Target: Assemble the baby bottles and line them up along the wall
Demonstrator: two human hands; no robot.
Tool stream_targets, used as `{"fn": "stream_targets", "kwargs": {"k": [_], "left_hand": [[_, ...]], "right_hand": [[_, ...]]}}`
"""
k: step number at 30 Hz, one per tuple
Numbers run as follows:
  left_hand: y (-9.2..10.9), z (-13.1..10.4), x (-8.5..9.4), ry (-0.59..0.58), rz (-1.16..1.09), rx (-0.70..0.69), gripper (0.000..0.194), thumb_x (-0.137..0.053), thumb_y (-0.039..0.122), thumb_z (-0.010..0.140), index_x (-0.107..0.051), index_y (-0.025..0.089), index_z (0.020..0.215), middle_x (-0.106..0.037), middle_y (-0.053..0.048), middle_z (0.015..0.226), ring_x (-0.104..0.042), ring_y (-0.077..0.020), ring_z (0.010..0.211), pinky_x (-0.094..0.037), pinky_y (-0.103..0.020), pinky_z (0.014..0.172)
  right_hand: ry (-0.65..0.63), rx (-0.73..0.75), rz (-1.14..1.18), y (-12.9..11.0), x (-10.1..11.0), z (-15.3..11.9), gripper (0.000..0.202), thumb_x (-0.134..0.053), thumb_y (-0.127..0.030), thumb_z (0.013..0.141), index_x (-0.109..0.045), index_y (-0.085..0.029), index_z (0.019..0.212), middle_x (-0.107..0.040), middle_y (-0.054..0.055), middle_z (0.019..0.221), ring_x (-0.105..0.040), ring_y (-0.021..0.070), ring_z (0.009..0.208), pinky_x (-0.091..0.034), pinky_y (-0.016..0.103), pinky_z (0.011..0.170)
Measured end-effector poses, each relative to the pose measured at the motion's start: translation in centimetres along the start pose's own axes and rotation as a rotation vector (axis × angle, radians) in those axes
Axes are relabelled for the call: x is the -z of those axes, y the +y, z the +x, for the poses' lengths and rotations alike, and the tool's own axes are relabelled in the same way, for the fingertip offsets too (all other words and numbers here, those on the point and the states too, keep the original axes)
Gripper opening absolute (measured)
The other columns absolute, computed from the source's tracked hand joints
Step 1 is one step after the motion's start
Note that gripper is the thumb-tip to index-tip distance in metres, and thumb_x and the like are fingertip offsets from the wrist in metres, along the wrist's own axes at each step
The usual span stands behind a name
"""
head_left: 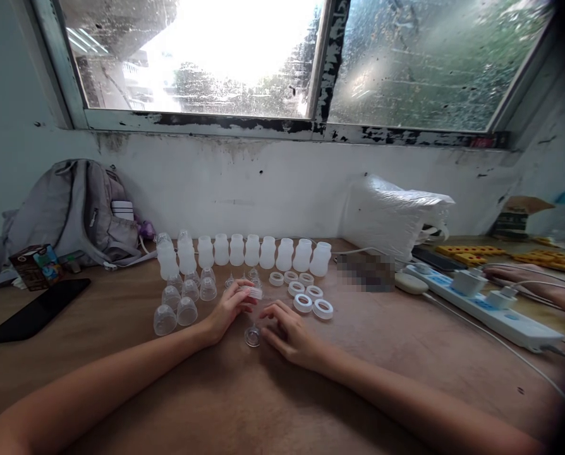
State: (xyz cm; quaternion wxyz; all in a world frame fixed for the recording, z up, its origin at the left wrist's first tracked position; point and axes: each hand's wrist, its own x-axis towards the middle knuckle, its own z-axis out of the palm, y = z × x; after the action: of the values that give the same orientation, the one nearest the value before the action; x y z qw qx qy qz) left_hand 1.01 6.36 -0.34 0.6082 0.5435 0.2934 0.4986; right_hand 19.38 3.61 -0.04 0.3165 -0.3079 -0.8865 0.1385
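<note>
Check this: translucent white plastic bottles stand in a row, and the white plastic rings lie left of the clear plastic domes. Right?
Not quite: the head view shows the rings lying right of the domes; the bottles do stand in a row.

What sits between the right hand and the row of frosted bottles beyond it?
Seven loose white rings lie on the table between the right hand and the frosted bottles, as the head view shows.
</note>
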Motion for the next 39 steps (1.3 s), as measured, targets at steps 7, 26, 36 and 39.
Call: {"fn": "stream_targets", "kwargs": {"k": [7, 26, 36, 39], "left_hand": [[0.2, -0.1, 0.0, 0.021, 0.087, -0.053, 0.019, -0.055, 0.037, 0.078, -0.046, 0.02, 0.082, -0.054, 0.001, 0.084, -0.053, -0.0143, 0.087, -0.04, -0.027, 0.079], [0.0, -0.6, -0.5, -0.134, 1.009, -0.136, 0.037, -0.064, 0.033, 0.068, -0.054, 0.019, 0.101, -0.058, -0.007, 0.101, -0.05, -0.0248, 0.097, -0.037, -0.039, 0.086], [0.3, -0.5, -0.8, -0.214, 1.03, -0.216, 0.037, -0.063, 0.034, 0.069, -0.056, 0.019, 0.102, -0.059, -0.006, 0.1, -0.052, -0.0216, 0.094, -0.039, -0.033, 0.085], [0.6, -0.6, -1.0, -0.23, 0.9, -0.209, 0.037, -0.06, 0.026, 0.071, -0.054, 0.019, 0.106, -0.057, -0.006, 0.105, -0.051, -0.0199, 0.097, -0.04, -0.031, 0.086]], "right_hand": [[-0.061, -0.018, -0.043, 0.4, -0.5, 0.8, 0.017, -0.058, -0.027, 0.076, -0.058, -0.021, 0.092, -0.057, 0.006, 0.103, -0.05, 0.0205, 0.098, -0.041, 0.036, 0.085], [0.159, -0.308, 0.209, 2.2, 0.0, 1.0, 0.043, -0.041, 0.0, 0.062, -0.052, -0.02, 0.099, -0.057, 0.004, 0.101, -0.051, 0.0182, 0.097, -0.04, 0.034, 0.085], [0.175, -0.188, 0.146, 1.2, 0.0, 1.1, 0.006, -0.051, -0.017, 0.08, -0.057, -0.018, 0.079, -0.055, 0.003, 0.081, -0.052, 0.0149, 0.076, -0.042, 0.028, 0.07], [0.189, -0.248, 0.212, 1.1, 0.1, 1.1, 0.006, -0.048, -0.022, 0.083, -0.053, -0.018, 0.08, -0.053, 0.0, 0.069, -0.049, 0.0123, 0.063, -0.04, 0.025, 0.059]]}}
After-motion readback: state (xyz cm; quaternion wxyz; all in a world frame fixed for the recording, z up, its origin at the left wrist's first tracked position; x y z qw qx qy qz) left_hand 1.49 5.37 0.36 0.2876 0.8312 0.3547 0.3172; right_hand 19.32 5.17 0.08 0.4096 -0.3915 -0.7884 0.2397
